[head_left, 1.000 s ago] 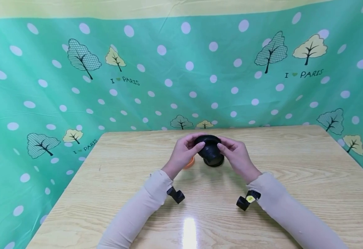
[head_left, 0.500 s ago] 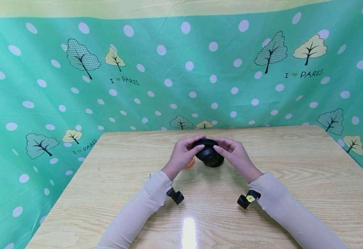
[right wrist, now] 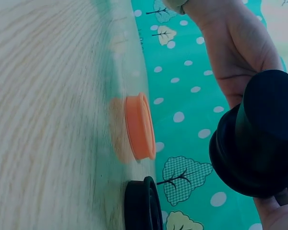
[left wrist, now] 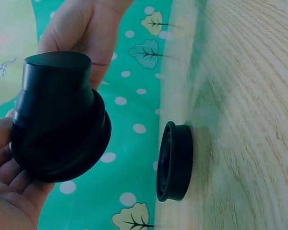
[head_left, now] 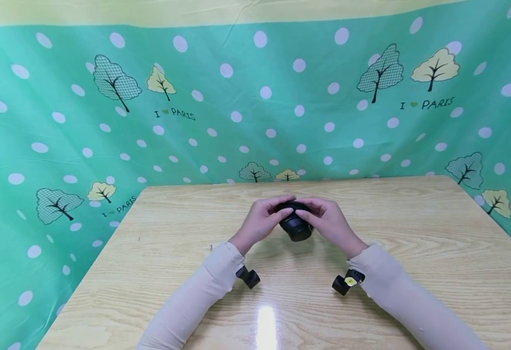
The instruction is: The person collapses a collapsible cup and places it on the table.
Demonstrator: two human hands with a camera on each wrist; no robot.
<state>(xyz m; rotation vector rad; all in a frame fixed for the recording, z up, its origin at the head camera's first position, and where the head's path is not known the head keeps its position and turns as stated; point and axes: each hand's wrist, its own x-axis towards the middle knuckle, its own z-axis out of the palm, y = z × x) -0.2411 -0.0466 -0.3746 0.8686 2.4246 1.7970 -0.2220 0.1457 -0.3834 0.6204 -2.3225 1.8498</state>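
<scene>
Both hands hold a black collapsible cup [head_left: 296,228] above the table, its narrow flat end tilted toward me. My left hand [head_left: 259,221] grips the wide folded rim from the left, with the thumb on the near side. From the right, my right hand [head_left: 331,223] pinches the same rim; the two thumbs nearly meet. In the left wrist view, a black ring-shaped lid [left wrist: 180,163] lies on the table beyond the cup. The right wrist view shows an orange ring [right wrist: 139,127] beside that lid. Hands and cup hide both in the head view.
The wooden table [head_left: 172,218] stretches to both sides and toward me. Behind it hangs a green dotted curtain [head_left: 220,116] with printed trees. Each wrist carries a small black camera, such as the left one [head_left: 248,277].
The cup and both hands have come down and slightly nearer to me. My hands have moved closer together around the rim. The orange ring and the black lid are now hidden in the head view.
</scene>
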